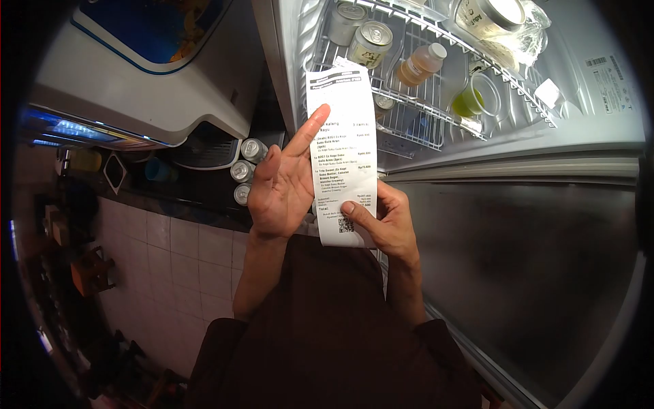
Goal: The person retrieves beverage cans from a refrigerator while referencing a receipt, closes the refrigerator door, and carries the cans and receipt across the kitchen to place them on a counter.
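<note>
A long white printed receipt (345, 163) hangs upright in front of me, with a QR code near its lower end. My right hand (392, 221) grips its lower right edge, thumb on the printed front and the other fingers behind. On the left side, my left hand (283, 187) is palm toward me, with its index finger stretched over the receipt's left edge near the upper print. Its thumb stands apart; the remaining fingers are partly hidden behind the paper. Several silver-topped cans (253, 150) stand on the dark counter beside my left hand.
Ahead is an open refrigerator with wire shelves (409, 102), holding cans (371, 44), a white-capped bottle (421, 65), a green-filled cup (470, 102) and a tub (487, 17). A glass door panel (524, 273) spans the right. A white machine (157, 88) stands at left.
</note>
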Demonstrator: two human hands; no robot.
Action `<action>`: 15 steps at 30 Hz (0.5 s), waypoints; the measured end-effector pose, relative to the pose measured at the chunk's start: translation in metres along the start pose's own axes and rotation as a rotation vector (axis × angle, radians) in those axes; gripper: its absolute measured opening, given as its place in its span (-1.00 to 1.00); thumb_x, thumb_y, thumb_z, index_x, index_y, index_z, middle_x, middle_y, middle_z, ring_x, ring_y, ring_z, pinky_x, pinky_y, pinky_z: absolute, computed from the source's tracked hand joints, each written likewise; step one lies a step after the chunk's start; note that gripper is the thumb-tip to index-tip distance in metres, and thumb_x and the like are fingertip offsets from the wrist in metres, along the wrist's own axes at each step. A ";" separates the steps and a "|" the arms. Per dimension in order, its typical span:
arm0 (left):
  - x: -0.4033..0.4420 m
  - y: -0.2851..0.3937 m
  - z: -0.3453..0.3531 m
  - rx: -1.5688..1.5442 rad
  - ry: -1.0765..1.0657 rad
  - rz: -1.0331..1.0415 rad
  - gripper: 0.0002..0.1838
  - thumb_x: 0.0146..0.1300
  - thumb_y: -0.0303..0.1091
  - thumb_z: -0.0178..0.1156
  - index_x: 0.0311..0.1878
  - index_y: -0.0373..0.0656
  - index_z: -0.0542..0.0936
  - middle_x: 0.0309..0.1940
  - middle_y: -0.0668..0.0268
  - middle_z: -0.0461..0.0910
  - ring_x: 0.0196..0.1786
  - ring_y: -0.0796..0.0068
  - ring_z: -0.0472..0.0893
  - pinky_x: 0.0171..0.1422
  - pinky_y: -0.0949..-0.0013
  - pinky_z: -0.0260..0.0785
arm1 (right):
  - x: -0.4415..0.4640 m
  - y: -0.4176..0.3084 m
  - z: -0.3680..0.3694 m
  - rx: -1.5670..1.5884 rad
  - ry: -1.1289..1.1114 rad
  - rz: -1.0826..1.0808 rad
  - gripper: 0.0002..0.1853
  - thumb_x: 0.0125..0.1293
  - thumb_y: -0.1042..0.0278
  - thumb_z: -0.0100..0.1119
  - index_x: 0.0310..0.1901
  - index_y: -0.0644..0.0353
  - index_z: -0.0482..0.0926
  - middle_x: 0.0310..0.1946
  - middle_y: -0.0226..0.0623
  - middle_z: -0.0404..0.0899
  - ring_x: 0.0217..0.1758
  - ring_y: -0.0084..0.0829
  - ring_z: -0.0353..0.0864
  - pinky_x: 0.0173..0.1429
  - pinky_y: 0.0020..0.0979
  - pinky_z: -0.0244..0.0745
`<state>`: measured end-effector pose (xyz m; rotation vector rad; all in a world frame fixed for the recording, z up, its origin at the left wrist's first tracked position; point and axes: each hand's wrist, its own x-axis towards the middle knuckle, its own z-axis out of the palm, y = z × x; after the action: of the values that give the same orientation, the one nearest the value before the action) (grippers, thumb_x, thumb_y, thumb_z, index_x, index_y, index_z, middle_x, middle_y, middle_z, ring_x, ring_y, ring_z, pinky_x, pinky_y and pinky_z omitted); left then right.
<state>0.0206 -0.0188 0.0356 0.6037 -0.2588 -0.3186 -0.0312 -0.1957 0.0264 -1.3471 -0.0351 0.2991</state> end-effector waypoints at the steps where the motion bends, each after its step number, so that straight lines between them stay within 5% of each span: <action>1: 0.000 0.000 0.000 0.001 -0.001 0.000 0.04 0.48 0.30 -0.23 0.60 -0.51 -0.16 0.62 -0.18 -0.04 0.66 0.09 0.06 0.70 0.09 -0.09 | 0.000 0.000 0.000 -0.001 -0.002 0.002 -0.64 0.43 0.46 0.31 0.20 0.40 0.57 -0.02 -0.25 0.71 0.02 -0.55 0.65 0.11 -0.44 0.58; 15: -0.003 -0.001 -0.005 -0.030 -0.011 -0.011 0.04 0.49 0.33 -0.24 0.60 -0.51 -0.13 0.63 -0.18 -0.08 0.68 0.04 -0.02 0.71 0.02 -0.16 | -0.001 0.005 0.001 -0.012 0.005 -0.007 -0.65 0.43 0.44 0.31 0.17 0.40 0.58 -0.04 -0.25 0.72 0.00 -0.55 0.65 0.09 -0.45 0.59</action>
<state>0.0194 -0.0167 0.0308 0.5743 -0.2607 -0.3358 -0.0336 -0.1944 0.0221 -1.3597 -0.0368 0.2899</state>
